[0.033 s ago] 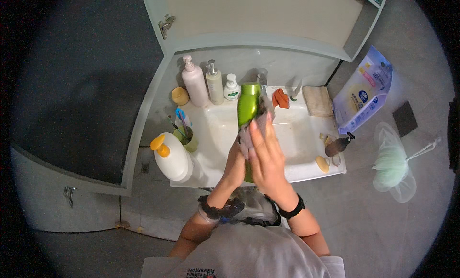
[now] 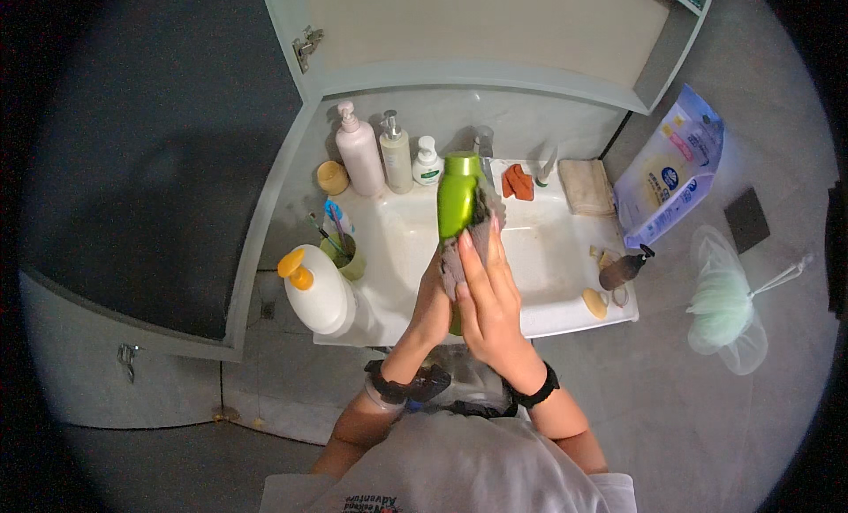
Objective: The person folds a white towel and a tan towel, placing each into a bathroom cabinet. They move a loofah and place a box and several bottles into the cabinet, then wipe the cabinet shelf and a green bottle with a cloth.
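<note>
A shiny green bottle point(image 2: 456, 199) stands tilted over the washbasin, its cap end pointing away from me. My left hand point(image 2: 430, 310) grips its lower part from the left, the fingers mostly hidden behind the bottle. A grey cloth point(image 2: 452, 266) with dark patches lies wrapped along the bottle's right side. My right hand point(image 2: 491, 292) presses this cloth against the bottle, fingers long and close together. The bottle's base shows only in part between my palms.
Below lies a white washbasin point(image 2: 539, 257). Pump bottles point(image 2: 359, 155) line its back left; a white bottle with an orange pump point(image 2: 316, 292) stands front left beside a green toothbrush cup point(image 2: 351, 264). At right are a beige towel point(image 2: 586, 188), brown bottle point(image 2: 623, 267) and mesh sponge point(image 2: 720, 305). An open cabinet door point(image 2: 168, 186) borders the left.
My right hand has slid slightly toward me along the bottle with the grey cloth. The left hand and the bottle stay almost where they were.
</note>
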{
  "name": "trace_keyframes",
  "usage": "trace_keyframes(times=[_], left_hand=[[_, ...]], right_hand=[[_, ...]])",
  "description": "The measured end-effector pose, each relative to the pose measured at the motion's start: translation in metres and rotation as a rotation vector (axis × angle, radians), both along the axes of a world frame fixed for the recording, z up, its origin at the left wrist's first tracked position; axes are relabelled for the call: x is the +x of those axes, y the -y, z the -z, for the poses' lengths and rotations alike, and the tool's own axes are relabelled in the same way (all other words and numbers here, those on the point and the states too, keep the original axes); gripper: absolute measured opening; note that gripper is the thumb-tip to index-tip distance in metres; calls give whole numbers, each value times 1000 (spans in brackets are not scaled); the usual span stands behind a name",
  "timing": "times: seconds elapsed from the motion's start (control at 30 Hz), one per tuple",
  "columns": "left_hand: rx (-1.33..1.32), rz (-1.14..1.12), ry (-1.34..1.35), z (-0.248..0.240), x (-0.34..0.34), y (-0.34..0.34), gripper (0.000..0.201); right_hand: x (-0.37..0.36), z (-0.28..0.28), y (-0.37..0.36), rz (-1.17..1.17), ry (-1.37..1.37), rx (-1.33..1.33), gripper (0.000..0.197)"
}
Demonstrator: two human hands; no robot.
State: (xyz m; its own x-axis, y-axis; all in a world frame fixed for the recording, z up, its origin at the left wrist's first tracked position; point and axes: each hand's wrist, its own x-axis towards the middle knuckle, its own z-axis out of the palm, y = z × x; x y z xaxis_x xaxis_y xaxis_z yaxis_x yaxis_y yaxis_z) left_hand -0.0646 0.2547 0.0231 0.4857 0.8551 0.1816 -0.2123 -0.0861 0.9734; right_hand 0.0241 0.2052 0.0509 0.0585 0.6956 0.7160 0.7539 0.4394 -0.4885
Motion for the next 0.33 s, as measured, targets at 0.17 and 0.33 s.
trace_keyframes(times=[0.17, 0.33], left_hand=[[33, 25, 77, 13, 1, 1, 65], [45, 79, 117, 13, 5, 10, 71]], right_hand=[[10, -16, -6, -14, -61, -22, 54], [18, -19, -12, 42, -97, 16, 46]])
